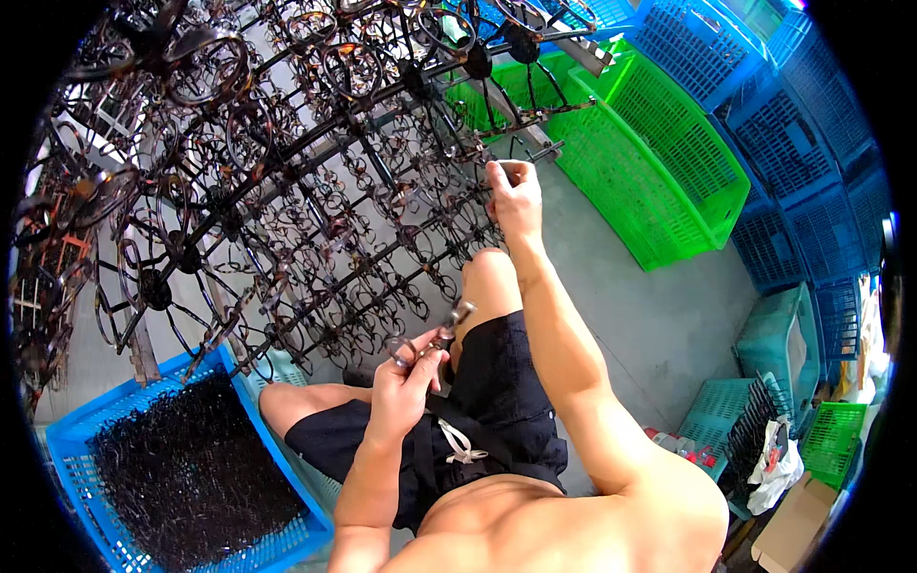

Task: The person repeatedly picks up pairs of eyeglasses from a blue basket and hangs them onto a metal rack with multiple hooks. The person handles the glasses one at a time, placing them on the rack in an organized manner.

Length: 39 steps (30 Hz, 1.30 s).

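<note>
My left hand (400, 390) is raised in front of my lap, its fingers closed round a few small shiny metal pieces (446, 329). One of these has a rounded loop, and their exact kind is not plain. My right hand (517, 199) reaches forward to the near right end of a dark metal hanging rack (382, 162). Its thumb and forefinger are pinched together close to a thin rod there; what lies between them is hidden. Many dark wire loops (351, 72) branch off the rack's bars in clusters.
A blue plastic crate (72, 458) full of thin black pieces (191, 477) stands at my left. Ahead to the right is a long green crate (659, 181), with stacked blue crates (783, 143) behind it. Teal baskets (712, 415) and a cardboard box (795, 523) are at my right.
</note>
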### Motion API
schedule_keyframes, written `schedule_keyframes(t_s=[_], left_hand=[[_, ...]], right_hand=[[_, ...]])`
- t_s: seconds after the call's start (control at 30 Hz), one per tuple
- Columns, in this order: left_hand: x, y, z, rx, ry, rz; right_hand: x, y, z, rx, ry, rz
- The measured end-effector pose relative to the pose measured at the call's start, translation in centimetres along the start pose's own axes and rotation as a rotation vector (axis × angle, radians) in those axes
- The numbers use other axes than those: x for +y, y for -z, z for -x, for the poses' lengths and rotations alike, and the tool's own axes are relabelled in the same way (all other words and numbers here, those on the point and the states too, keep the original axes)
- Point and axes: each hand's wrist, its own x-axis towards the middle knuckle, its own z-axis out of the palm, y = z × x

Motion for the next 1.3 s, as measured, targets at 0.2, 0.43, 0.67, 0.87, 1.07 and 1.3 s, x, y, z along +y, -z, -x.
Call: schedule_keyframes(t_s=[0.2, 0.43, 0.67, 0.87, 1.07, 1.3], left_hand=[[1.1, -0.3, -1.1, 0.148, -0.719, -0.997], [1.2, -2.3, -2.0, 0.061, -0.826, -1.139], [-0.1, -0.3, -1.1, 0.138, -0.202, -0.121], [-1.3, 6.1, 2.3, 0.467, -0.425, -0.205], [-1.2, 16.0, 3.8, 1.075, -0.464, -0.261], [1.9, 18.0, 0.3, 0.841, -0.145, 0.045]], right_hand=[[-2.2, 4.9, 8.2, -0.516, -0.122, 0.002], [-3.8, 8.9, 11.1, -1.103, -0.477, 0.18], [-1.6, 9.9, 0.7, -0.152, -0.104, -0.336], [-0.5, 5.7, -4.6, -0.022, 0.002, -0.353], [-2.1, 4.2, -5.5, -0.085, -0.046, -0.063], [1.6, 3.7, -6.7, 0.136, 0.224, 0.048]])
